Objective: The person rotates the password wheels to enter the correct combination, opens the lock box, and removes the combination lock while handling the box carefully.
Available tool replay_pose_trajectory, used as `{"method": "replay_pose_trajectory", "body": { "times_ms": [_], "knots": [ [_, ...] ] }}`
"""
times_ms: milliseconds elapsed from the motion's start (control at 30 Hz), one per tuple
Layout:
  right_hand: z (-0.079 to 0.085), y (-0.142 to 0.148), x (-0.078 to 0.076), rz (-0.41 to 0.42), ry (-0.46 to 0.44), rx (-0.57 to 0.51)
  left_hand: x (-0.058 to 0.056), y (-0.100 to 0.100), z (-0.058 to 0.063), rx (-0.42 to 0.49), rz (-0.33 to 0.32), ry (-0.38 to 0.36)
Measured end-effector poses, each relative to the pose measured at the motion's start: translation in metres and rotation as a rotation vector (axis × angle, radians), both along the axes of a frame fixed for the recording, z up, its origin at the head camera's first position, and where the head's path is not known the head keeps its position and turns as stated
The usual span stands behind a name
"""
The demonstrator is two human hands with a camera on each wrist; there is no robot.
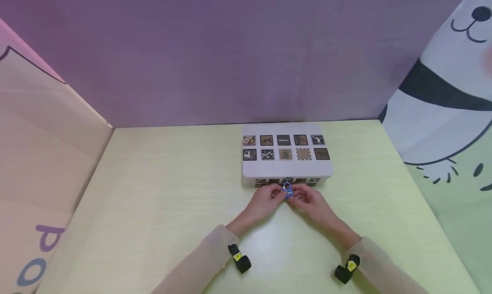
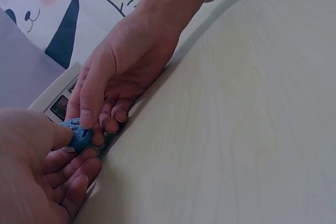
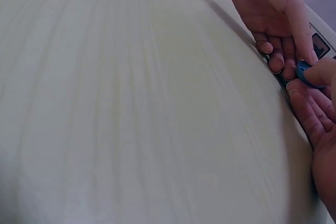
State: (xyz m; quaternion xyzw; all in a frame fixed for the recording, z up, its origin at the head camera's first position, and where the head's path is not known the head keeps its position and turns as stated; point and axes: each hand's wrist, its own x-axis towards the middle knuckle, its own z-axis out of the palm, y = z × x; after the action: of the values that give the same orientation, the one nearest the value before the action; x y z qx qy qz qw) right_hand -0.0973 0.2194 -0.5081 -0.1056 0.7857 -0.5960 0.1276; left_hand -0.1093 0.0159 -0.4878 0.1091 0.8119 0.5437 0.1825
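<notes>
A small blue padlock [image 1: 288,192] with a metal shackle is at the front face of a white box [image 1: 286,169]. From the left, my left hand [image 1: 265,201] pinches the padlock's body between thumb and fingers. My right hand [image 1: 312,204] pinches it from the other side. In the left wrist view the padlock [image 2: 79,136] shows small dark markings on its face, with a thumb on either side. The right wrist view shows only a blue edge of the padlock [image 3: 304,72], the rest covered by fingers. The shackle stands close to the front clasp of the box.
The box lid carries rows of small square pictures, and more run along its front. It sits toward the back of a pale wooden table [image 1: 173,191]. A purple cloth wall [image 1: 238,59] rises behind, with printed panels at left and right.
</notes>
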Motion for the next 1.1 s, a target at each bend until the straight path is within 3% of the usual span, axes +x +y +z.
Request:
{"method": "replay_pose_trajectory", "body": {
  "times_ms": [667, 1100],
  "knots": [
    [0.0026, 0.0003, 0.0008, -0.002, 0.02, 0.003, 0.0003, 0.0027, 0.0031, -0.058, -0.006, 0.039],
    [0.0045, -0.0002, 0.0028, -0.007, -0.012, 0.016, -0.001, -0.0013, -0.0012, 0.039, -0.012, -0.024]
  ]
}}
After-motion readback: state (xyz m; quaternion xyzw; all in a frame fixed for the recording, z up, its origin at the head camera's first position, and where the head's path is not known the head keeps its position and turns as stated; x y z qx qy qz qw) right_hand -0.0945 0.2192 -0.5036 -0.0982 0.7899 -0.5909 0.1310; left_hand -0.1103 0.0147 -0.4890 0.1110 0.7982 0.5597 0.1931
